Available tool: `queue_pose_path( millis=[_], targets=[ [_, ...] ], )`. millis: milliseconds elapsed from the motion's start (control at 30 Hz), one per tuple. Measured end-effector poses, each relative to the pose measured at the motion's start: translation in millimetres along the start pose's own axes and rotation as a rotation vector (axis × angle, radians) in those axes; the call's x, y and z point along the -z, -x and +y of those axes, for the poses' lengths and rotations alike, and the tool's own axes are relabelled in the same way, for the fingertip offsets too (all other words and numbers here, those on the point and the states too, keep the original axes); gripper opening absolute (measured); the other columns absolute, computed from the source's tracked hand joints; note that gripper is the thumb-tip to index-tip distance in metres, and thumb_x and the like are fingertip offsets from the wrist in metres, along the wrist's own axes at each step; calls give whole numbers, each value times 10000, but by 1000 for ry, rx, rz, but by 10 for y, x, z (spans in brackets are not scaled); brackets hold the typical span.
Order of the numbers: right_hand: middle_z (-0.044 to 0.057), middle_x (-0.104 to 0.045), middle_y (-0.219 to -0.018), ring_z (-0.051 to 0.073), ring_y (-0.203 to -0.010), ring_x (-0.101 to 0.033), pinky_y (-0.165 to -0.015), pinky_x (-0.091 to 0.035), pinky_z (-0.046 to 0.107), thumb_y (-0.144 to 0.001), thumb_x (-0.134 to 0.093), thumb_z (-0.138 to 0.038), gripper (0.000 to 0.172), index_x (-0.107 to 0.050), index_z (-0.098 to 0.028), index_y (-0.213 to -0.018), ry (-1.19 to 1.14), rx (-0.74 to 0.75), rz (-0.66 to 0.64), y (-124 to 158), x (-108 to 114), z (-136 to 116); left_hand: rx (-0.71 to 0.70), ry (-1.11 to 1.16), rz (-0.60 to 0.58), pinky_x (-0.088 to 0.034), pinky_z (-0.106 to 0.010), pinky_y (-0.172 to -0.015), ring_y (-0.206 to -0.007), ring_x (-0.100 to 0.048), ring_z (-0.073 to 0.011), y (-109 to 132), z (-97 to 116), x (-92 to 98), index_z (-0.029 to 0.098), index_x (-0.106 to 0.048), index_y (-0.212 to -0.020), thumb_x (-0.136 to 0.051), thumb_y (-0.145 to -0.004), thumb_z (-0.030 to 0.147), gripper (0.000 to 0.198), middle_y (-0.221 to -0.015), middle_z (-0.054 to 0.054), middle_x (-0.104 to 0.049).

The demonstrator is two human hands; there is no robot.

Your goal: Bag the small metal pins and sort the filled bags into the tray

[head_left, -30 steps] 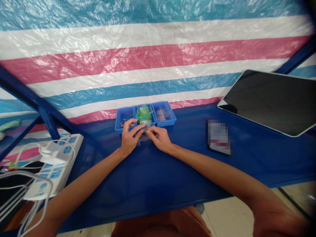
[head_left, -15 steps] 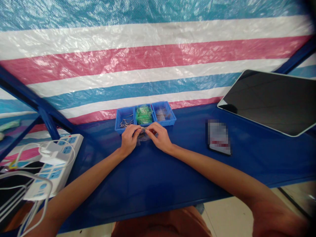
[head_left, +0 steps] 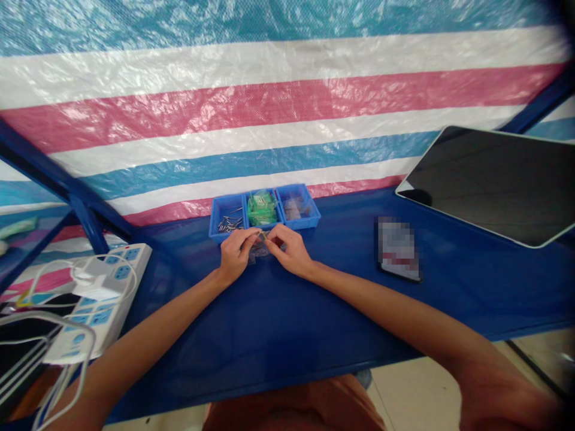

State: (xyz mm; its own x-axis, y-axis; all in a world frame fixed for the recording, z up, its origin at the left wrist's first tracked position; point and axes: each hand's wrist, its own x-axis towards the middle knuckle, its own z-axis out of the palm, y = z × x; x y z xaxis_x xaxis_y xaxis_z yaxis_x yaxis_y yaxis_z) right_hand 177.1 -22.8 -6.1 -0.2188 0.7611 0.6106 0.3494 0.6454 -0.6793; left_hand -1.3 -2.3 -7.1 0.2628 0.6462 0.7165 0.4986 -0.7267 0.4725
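My left hand [head_left: 234, 249] and my right hand [head_left: 290, 248] meet at the front of the blue bins, each with thumb and fingers pinched together. Between the fingertips runs a thin yellowish band [head_left: 263, 235], too small to tell its exact kind. Under the hands lie small clear plastic bags [head_left: 258, 254] on the blue table, partly hidden by the fingers. The left bin [head_left: 216, 211] holds loose metal pins or screws [head_left: 230, 224]. Green plastic packets [head_left: 262, 208] fill the middle bin, and clear packets [head_left: 294, 208] lie in the right bin [head_left: 313, 221].
A phone-like device [head_left: 399, 248], blurred out, lies on the blue table [head_left: 287, 323] to the right. Behind it is a dark flat screen [head_left: 494, 182]. A white power strip [head_left: 135, 269] with tangled cables stands at left. Striped plastic sheeting [head_left: 269, 120] hangs behind.
My fingertips have parted slightly, and more of the thin yellowish band shows between them. The bins and bags stay where they were.
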Motion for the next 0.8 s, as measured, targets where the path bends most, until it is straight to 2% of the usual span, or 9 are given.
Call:
queue_pose_path(
  millis=[233,667,800],
  targets=[
    [32,-562,-771,153,-693,-510,-657,-427,279,-911,-481,-317,163,-578,-197,-860,5,-8,24,-2,-11,-4,12,1,49,-520,-281,-840,-871,-669,-151,-22,32,-5,185,-679,-987,-563,-866,253,181,-939,-50,-713],
    [26,-548,-737,154,-681,-510,-659,-426,275,-920,-465,-339,206,-589,-195,-842,28,-34,51,-5,-12,-13,33,21,33,-533,-285,-845,-882,-675,-159,-31,36,-20,180,-675,-973,-589,-850,295,190,-947,-57,-710],
    [42,-592,-805,153,-696,-539,-676,-439,275,-941,-415,-336,236,-602,-193,-946,-8,-51,60,6,2,-18,32,3,35,-532,-272,-830,-868,-677,-154,-25,41,-20,177,-661,-1006,-571,-862,307,214,-949,-58,-709]
  ],
)
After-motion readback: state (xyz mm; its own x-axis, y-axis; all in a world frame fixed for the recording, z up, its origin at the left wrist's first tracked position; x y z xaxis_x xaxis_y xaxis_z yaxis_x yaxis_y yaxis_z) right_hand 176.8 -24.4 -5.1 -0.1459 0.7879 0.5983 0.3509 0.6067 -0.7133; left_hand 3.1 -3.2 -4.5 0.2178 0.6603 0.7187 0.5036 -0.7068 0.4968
